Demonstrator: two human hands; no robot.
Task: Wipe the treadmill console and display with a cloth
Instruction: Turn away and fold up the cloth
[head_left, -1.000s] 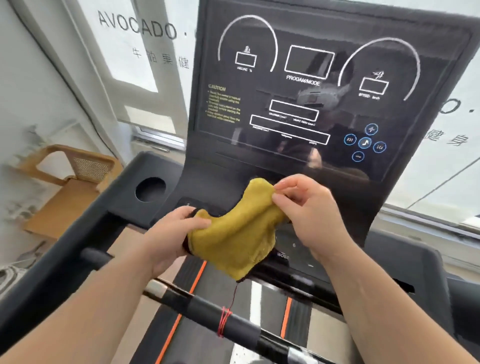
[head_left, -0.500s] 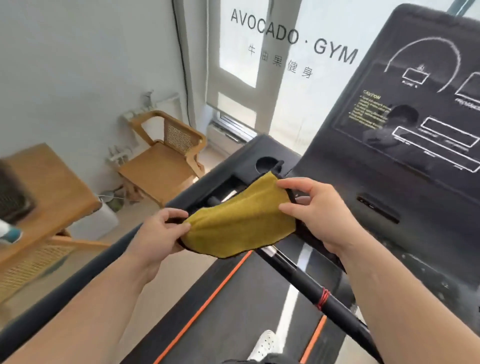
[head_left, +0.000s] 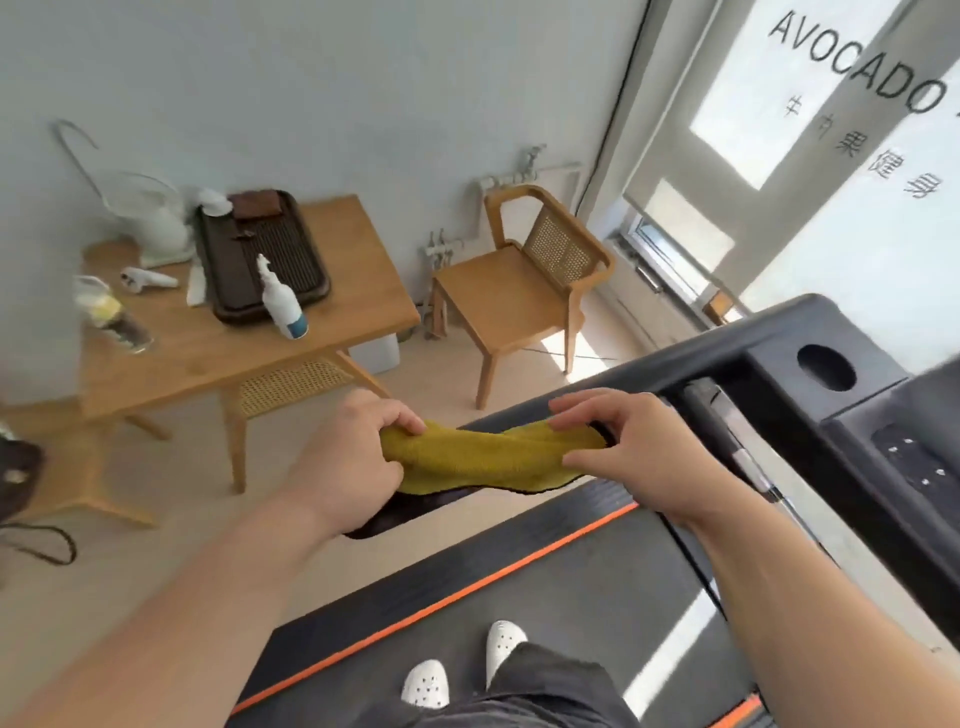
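Fingertips of the left hand are pinched on one end of the cloth, and those of the right hand are pinched on the other end, so that the cloth is held stretched between them in the air. It is held above the left edge of the belt, just beside the handrail, and it touches nothing else as far as can be seen. Only a corner of the console is seen at the right edge of the view; the display is not shown.

Several things could go wrong, it is judged. With such a light pinch one end could be let slip, and the cloth would be dropped on the belt or on the floor and soiled. If the wiping is begun while the gaze is turned away, the buttons could be pressed by mistake. On the table a spray bottle is standing, well apart from the hands.
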